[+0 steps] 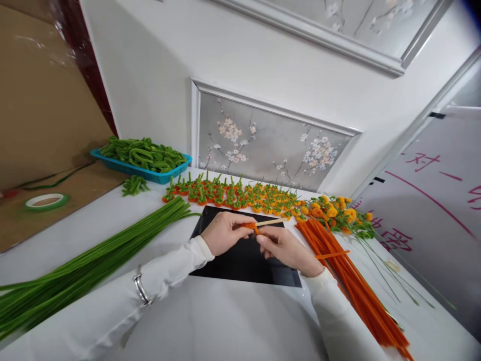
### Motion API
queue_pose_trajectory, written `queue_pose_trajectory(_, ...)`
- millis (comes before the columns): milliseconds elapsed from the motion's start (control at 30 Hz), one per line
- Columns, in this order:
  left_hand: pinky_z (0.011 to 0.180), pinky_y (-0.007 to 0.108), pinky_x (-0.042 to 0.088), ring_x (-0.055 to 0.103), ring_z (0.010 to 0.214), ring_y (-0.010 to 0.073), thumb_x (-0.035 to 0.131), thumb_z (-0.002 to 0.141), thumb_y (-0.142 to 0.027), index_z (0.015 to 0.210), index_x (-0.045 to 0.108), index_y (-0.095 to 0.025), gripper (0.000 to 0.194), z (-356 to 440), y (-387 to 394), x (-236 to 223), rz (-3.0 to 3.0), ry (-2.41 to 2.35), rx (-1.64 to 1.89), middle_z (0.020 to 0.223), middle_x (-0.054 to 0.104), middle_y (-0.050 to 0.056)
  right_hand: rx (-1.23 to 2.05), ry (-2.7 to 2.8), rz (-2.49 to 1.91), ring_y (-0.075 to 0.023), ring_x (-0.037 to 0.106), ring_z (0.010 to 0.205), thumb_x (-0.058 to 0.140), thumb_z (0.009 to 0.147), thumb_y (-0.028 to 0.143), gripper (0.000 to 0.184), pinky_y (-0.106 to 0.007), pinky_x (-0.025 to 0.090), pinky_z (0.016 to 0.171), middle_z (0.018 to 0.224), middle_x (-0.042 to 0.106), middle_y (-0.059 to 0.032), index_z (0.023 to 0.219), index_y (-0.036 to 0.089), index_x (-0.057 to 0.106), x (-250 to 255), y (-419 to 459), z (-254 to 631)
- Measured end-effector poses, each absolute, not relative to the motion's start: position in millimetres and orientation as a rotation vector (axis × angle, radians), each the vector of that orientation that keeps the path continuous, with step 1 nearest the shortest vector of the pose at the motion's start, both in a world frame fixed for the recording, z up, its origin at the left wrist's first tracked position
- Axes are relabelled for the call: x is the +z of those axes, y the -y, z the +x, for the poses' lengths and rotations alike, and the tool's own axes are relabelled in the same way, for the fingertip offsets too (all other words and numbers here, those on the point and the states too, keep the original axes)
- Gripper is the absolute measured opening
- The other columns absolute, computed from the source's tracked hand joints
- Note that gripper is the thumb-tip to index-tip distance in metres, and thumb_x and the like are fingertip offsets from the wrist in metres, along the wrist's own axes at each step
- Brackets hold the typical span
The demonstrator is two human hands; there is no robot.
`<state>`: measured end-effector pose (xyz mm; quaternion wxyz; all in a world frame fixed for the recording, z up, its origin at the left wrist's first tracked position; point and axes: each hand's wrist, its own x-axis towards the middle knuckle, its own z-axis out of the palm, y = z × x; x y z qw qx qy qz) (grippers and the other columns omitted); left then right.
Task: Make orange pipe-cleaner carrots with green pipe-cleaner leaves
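Over a black mat, my two hands meet around a thin wooden stick that points to the right. An orange pipe cleaner is coiled around the stick's left part. My left hand grips the stick at the coil, fingers closed. Just right of it, my right hand pinches the pipe cleaner between thumb and forefinger. The stick's left end is hidden in my left hand.
Green pipe cleaners lie at left, orange ones at right. Behind stand rows of small orange pumpkin-like pieces with green tops, yellow-orange flowers and a blue tray of green pieces. Green tape rests on cardboard.
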<state>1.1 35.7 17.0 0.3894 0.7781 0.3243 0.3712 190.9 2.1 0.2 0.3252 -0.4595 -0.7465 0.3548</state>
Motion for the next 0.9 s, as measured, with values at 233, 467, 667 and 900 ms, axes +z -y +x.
queue_pose_trajectory(233,0.056,0.020,0.047,0.058,0.057,0.0102,0.051,0.079,-0.020,0.089,0.065,-0.014,0.018,1,-37,12,2.038,-0.803,0.783,0.078,0.066,0.001,1.026,1.581,-1.039,-0.0122,0.059,0.056,0.045,0.086,0.052,0.037,-0.026,0.049,0.056,0.072,0.055,-0.0003,0.072,0.018,0.050,1,-2,178)
queue_pose_trajectory(467,0.066,0.022,0.043,0.057,0.068,0.0128,0.048,0.081,-0.017,0.086,0.063,-0.015,0.016,-2,-39,21,2.261,-0.874,0.907,0.077,0.064,0.001,0.863,1.779,-1.185,-0.0101,0.055,0.050,0.046,0.087,0.043,0.025,-0.022,0.043,0.046,0.077,0.059,0.0006,0.097,0.021,0.051,-3,1,176)
queue_pose_trajectory(667,0.066,0.022,0.043,0.061,0.069,0.0135,0.051,0.080,-0.018,0.092,0.062,-0.015,0.016,-9,-50,18,2.273,-1.002,0.945,0.078,0.068,0.002,-0.016,2.201,-1.354,-0.0132,0.055,0.061,0.045,0.091,0.025,0.026,-0.024,0.034,0.055,0.068,0.059,-0.0018,0.070,0.018,0.059,5,13,177)
queue_pose_trajectory(900,0.062,0.021,0.039,0.061,0.068,0.0144,0.049,0.082,-0.017,0.087,0.065,-0.020,0.018,-10,-40,23,2.524,-1.080,0.744,0.076,0.068,0.000,-0.241,2.152,-1.218,-0.0140,0.060,0.073,0.043,0.094,0.029,0.024,-0.023,0.039,0.063,0.082,0.064,-0.0041,0.094,0.021,0.065,13,18,176)
